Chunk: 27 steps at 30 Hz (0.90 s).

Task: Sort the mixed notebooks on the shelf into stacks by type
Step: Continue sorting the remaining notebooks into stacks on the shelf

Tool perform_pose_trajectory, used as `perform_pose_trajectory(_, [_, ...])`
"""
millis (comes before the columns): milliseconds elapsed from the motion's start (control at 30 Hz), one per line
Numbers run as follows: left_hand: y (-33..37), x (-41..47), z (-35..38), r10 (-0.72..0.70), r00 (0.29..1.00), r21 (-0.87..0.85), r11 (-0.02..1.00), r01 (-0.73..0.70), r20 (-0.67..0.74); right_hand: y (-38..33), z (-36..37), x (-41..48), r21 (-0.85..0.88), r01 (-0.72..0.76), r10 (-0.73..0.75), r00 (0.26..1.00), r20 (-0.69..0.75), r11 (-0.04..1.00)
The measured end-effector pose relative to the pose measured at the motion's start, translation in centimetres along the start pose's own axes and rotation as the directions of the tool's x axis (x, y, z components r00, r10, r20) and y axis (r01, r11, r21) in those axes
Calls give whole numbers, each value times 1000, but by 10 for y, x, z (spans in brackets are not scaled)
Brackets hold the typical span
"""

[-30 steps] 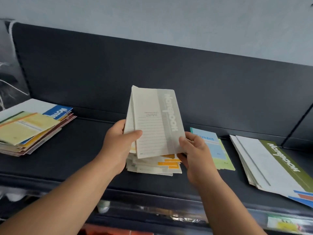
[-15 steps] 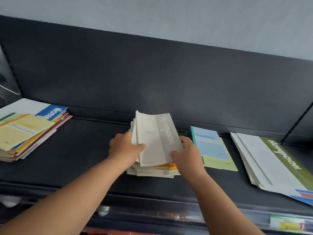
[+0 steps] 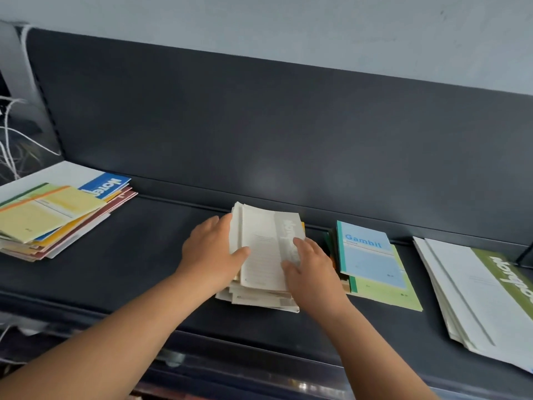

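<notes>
"What do we see of the person?"

"We see two hands and two arms. The left hand [image 3: 212,255] and the right hand [image 3: 313,269] are both bare."

"What about higher up?"

"The left arm [image 3: 115,336] is bare all the way to the corner of the picture. The right arm [image 3: 366,342] is bare down to the bottom edge."

"What shape are the arms?"

"We see them thin at the wrists and wider close to us. The left one looks bigger in the picture."

"And the nails?"

"We think they are short, but the fingers are a bit blurry, so we can't be sure."
</notes>
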<state>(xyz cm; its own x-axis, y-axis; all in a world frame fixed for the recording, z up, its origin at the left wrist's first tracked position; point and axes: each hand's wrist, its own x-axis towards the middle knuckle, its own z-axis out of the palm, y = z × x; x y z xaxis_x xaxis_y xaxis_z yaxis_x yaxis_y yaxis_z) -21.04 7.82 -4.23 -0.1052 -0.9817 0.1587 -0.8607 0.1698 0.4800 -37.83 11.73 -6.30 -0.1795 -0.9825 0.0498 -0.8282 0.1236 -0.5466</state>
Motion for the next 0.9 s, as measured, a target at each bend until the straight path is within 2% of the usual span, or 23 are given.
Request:
perform_pose_trajectory(200, [-23, 3, -11, 66, 996, 167, 984, -55, -56, -25, 2, 4, -167, 128, -124, 992, 35, 978])
perform_pose_trajectory(400, [-65, 8, -37, 49, 993, 246, 969, -21, -108, -61, 14, 14, -223, 239, -233, 971, 53, 945])
perform_pose_trajectory(667, [-161, 30, -87, -20, 988, 305, 950, 67, -152, -156, 70, 34, -121, 364, -359, 931, 65, 923])
perform_pose_trajectory(900, [-264, 59, -142, -84, 986, 334, 934, 129, -146, -241, 140, 59, 6, 304, -299, 935, 193, 953])
